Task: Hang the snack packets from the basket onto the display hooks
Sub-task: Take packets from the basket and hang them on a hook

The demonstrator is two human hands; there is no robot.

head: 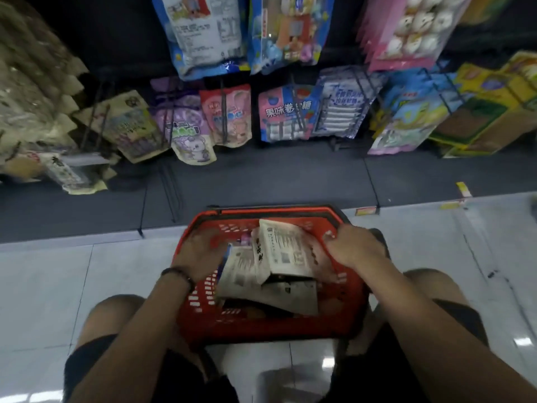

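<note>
A person crouches over a red plastic basket (203, 318) on the tiled floor, lower centre of the frame. Cream snack packets (286, 248) lie heaped inside it. The left hand (199, 253), motion-blurred, reaches in beside the heap; whether it grips anything cannot be told. The right hand (356, 248) curls at the basket's right rim by the top packet; its grasp is unclear too. This looks like the picking-up step. Next, one packet needs lifting to the display hooks (224, 109) across the upper frame.
</note>
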